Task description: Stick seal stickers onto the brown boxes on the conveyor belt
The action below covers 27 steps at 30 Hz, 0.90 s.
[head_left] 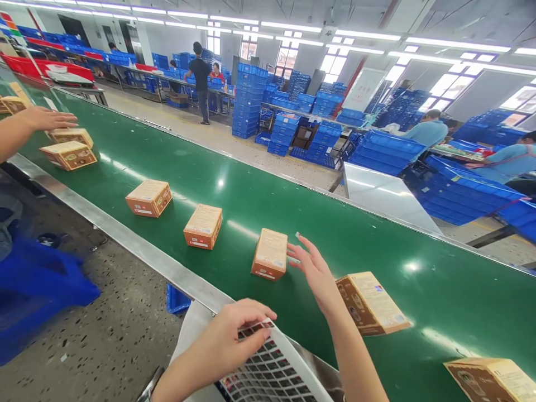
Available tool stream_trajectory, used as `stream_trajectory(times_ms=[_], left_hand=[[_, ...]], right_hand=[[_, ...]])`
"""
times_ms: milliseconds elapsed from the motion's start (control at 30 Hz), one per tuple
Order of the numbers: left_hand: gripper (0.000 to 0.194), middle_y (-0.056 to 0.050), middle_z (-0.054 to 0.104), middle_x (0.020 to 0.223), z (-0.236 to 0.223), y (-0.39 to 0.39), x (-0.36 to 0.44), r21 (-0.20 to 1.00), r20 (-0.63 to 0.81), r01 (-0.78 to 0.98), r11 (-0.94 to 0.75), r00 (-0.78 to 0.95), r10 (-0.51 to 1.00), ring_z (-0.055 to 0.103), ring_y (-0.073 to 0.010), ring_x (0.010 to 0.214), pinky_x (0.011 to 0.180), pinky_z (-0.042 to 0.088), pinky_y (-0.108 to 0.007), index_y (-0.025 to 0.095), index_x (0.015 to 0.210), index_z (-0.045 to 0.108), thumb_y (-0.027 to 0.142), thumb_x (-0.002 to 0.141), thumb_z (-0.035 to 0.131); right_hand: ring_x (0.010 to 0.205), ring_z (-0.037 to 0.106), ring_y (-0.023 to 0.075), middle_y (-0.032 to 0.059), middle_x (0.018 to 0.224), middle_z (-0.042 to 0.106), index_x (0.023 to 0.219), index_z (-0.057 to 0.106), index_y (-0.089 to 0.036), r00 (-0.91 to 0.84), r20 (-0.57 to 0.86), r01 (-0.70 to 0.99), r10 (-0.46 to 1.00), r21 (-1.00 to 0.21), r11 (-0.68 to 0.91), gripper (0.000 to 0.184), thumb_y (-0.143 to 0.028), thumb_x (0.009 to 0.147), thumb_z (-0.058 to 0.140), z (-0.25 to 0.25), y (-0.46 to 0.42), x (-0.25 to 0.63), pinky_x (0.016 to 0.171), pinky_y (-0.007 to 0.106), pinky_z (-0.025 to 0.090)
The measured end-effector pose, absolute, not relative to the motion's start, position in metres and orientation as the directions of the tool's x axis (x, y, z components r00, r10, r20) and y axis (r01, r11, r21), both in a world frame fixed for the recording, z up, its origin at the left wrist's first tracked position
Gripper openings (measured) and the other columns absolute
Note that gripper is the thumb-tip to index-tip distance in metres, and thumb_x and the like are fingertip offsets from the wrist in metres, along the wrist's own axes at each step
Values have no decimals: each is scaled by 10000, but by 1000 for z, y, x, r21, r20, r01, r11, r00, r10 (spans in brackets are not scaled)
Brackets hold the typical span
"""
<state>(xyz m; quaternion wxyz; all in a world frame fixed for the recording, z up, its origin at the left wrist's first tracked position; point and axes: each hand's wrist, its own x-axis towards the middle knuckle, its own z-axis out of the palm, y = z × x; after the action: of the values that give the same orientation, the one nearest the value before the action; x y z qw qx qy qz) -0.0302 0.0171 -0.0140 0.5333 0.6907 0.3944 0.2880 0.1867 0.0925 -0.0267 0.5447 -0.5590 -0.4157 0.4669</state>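
My right hand (315, 269) reaches over the green conveyor belt (259, 195) with fingers spread, holding nothing, its fingertips right beside a small orange box (270, 254). A tiny label lies on the belt just beyond those fingertips. A brown box (371, 302) sits behind my right wrist. My left hand (234, 338) is curled with fingers pinched on a sheet of small printed stickers (272, 371) at the belt's near edge. Two more orange boxes (203, 225) (149, 197) lie further left along the belt.
Another person's hand (46, 119) rests over boxes (69, 154) at the far left of the belt. Another brown box (492, 379) sits at the lower right. Stacks of blue crates (249, 100) and several workers fill the hall behind. A blue bin (37, 290) stands on the floor at left.
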Motion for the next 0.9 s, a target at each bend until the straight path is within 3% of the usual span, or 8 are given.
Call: stream_trajectory(times_ms=[133,267,433,567,767,900], left_hand=[[158,-98,564,1436,-17,33,-32,851,209,317,-419,527,823,467,-291,1368,1119,403,-452,190,779,642,153,884,530],[154,-42,331,1616,-21,51,-28,843,152,324,-429,622,768,170,-321,1534,1220,267,-543,192,774,648,149,898,567],[153,-28,221,1644,-22,54,-18,902,55,277,-332,688,724,137,-311,1531,1235,279,-491,184,791,662,152,914,577],[163,-19,226,1641,-18,52,-13,908,41,266,-325,714,699,129,-295,1531,1246,272,-463,183,767,648,122,904,584],[186,1,253,1637,-13,51,-5,901,26,274,-337,741,671,176,-294,1526,1229,309,-450,183,742,640,89,896,592],[184,8,269,1634,-15,49,3,891,52,262,-370,752,658,171,-303,1524,1226,317,-437,183,752,653,86,895,588]], right_hand=[[1079,674,312,90,1076,752,1019,724,-218,296,-55,-72,954,-997,-35,530,-596,661,824,-28,102,181,881,414,562],[1032,688,313,105,1021,761,874,745,-181,377,-52,-124,925,-992,-6,498,-598,616,829,-32,101,177,863,396,577],[937,715,330,133,1048,756,823,745,-157,457,-95,-159,884,-987,-24,488,-567,572,831,-35,95,169,744,398,612],[867,722,316,116,957,769,794,758,-162,442,-120,-143,889,-988,-62,450,-523,541,849,-29,92,179,702,383,612],[936,704,312,113,944,768,726,771,-167,392,-130,-44,911,-991,-123,398,-486,511,876,-16,90,205,786,365,588],[929,704,325,129,963,763,732,760,-167,401,-100,35,911,-992,-124,423,-539,545,838,-16,85,211,760,383,590]])
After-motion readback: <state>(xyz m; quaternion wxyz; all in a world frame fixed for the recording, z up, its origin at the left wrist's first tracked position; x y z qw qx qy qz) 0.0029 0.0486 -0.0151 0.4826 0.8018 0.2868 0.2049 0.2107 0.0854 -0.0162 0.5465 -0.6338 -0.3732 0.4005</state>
